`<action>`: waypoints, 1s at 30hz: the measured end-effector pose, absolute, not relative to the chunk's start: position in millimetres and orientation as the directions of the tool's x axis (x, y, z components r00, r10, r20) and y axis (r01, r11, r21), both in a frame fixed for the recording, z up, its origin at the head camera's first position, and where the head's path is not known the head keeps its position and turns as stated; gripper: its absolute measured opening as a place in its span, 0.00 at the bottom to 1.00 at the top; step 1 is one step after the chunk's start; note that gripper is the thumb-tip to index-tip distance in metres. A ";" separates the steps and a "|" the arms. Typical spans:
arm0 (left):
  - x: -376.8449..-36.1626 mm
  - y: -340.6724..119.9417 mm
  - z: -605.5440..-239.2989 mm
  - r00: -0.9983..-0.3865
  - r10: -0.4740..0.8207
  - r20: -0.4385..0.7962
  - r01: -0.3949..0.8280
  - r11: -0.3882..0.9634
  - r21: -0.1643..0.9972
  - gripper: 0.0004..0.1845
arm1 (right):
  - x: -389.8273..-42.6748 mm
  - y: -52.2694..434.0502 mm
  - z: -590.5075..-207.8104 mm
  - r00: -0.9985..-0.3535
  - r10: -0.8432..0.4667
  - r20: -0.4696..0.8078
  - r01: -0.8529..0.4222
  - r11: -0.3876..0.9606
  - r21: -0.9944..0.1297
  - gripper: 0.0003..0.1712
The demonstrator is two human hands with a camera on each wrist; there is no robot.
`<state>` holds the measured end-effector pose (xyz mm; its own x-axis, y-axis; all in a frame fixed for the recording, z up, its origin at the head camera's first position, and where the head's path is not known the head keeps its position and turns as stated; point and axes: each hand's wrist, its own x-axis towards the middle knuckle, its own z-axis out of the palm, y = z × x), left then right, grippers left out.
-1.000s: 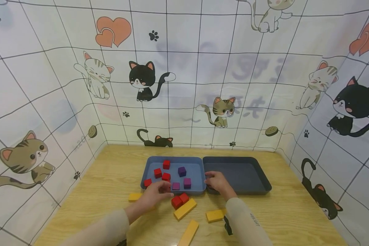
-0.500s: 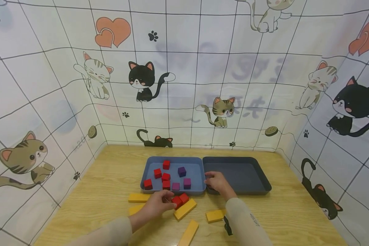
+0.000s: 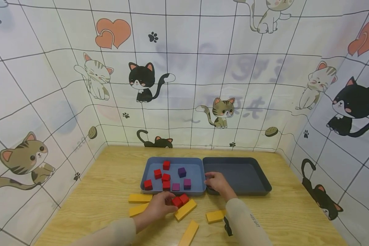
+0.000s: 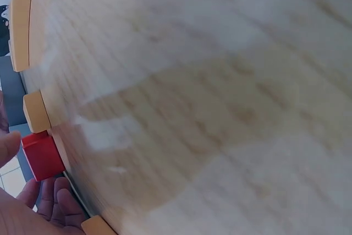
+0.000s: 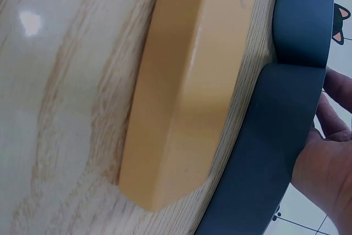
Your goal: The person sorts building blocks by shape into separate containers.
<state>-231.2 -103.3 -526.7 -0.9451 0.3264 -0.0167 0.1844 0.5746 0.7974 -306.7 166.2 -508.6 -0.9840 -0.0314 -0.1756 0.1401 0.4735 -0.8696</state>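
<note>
So the left hand (image 3: 158, 206) has come back from the blue tray (image 3: 196, 166) and now its grip pinches a red cube (image 3: 176, 202) on the tabletop (image 3: 110, 177). Right hand (image 3: 216, 182) still curls on the dark tray (image 3: 261, 179) rim.

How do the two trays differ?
The blue tray is lighter in colour and holds red and purple cubes; the dark tray looks empty. The right hand rests on the dark tray's near left corner, while the left hand reaches a red cube on the table before the blue tray. Both are square, shallow and set side by side.
</note>
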 end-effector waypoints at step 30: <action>-230.3 -99.6 -520.8 -0.951 0.309 -0.020 0.201 0.663 0.722 0.15 | -305.3 166.0 -507.4 -0.982 -0.037 -0.187 0.150 0.457 -0.877 0.24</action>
<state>-230.3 -99.6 -520.8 -0.9508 0.3093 -0.0198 0.2006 0.6627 0.7215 -305.3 166.0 -507.4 -0.9816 -0.0373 -0.1873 0.1499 0.4574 -0.8765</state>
